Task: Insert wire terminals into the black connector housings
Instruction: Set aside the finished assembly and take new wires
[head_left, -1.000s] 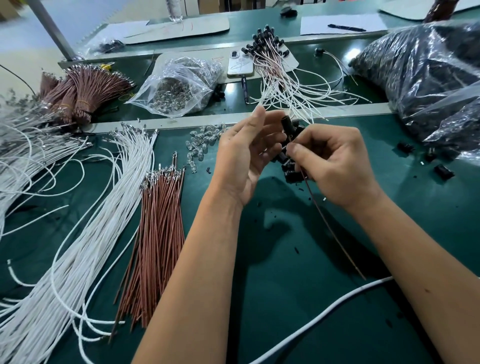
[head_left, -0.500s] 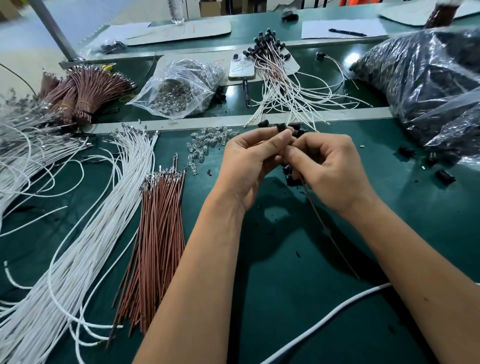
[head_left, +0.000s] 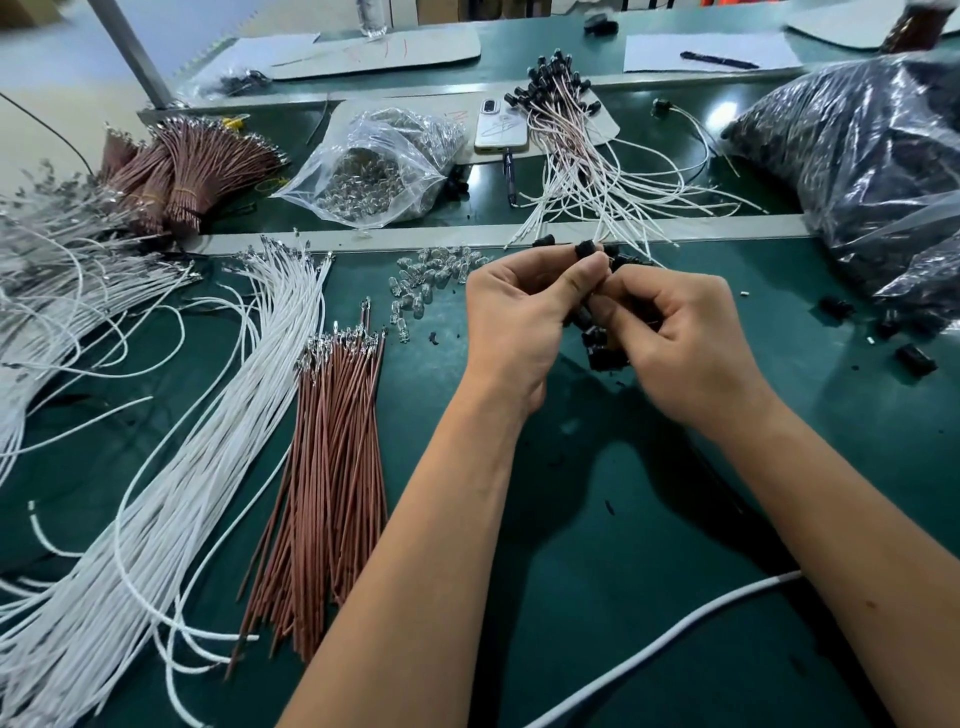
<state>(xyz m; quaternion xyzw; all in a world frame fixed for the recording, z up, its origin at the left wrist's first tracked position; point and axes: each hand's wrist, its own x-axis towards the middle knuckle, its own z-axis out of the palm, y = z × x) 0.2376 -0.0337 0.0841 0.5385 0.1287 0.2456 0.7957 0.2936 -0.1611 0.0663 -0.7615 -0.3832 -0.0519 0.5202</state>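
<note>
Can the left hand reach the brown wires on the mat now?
Probably not at once: the left hand pinches a black housing against the right hand. Nothing lies between it and the brown wires, so it could after letting go.

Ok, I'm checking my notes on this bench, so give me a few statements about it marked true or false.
1. The left hand pinches a black connector housing at its fingertips. True.
2. The brown wires lie to the right of both hands. False: they lie to the left, beside the white wires.
3. The right hand lies flat and open on the green mat. False: its grip is curled round black housings.
4. A phone lies beyond the metal rail, near the clear bag. True.
5. The clear bag holds black housings. False: it holds small clear parts.
</note>
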